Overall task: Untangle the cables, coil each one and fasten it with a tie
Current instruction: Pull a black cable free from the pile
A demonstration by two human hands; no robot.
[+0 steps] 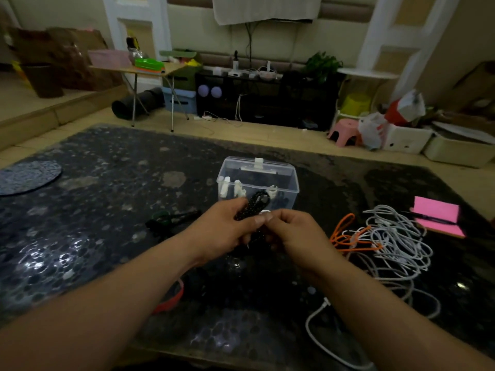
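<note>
My left hand [222,231] grips a coiled black speckled cable [253,206] above the middle of the dark table [93,210]. Its loops stick up past my fingers. My right hand [292,231] meets the left one and pinches something small and white at the coil, too small to tell what. To the right lies a tangle of white cables [396,236] mixed with an orange cable [345,234]. Another white cable [316,325] trails to the near edge. A coiled dark cable with a green band [171,219] lies left of my hands.
A clear plastic box [257,180] with white clips inside stands just behind my hands. A pink notepad [436,215] with a pen lies at the far right. A red strap [171,301] shows under my left forearm. A round dark mat [26,176] sits at the left edge.
</note>
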